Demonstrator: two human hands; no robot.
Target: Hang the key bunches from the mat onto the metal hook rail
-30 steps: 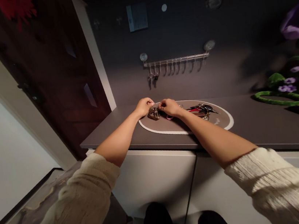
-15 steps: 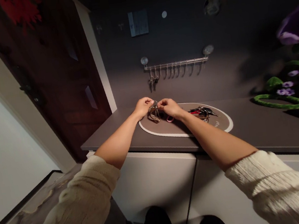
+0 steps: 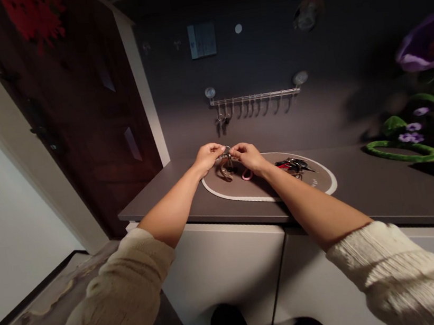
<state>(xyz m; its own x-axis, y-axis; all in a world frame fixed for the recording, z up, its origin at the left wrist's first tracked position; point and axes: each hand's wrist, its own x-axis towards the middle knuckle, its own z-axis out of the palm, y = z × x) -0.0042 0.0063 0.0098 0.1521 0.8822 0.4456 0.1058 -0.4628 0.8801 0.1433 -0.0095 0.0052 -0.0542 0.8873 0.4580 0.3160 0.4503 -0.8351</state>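
Observation:
Both hands meet above the left part of an oval brown mat [image 3: 241, 194] with a white border. My left hand [image 3: 208, 156] is closed in a pinch on a metal key ring [image 3: 227, 148]. From the other side, my right hand [image 3: 247, 157] pinches at the same ring, its fingertips close to the left ones. Keys and a brown strap [image 3: 225, 172] hang below the ring. A pink loop [image 3: 247, 175] shows under my right hand; whether it joins the ring I cannot tell. On the mat's right side lies a pile of keys [image 3: 294, 165] with black and red parts.
A clear rail with hooks [image 3: 256, 96] is fixed to the wall behind, and keys [image 3: 221, 123] hang at its left end. Purple flowers with a green looped base [image 3: 403, 151] stand on the grey counter [image 3: 364, 186] at right. A dark red door [image 3: 85, 105] is at left.
The view has tilted up slightly, so the scene sits a little lower. Both hands keep their pinch at the ring, with the right fingers shifted slightly along it.

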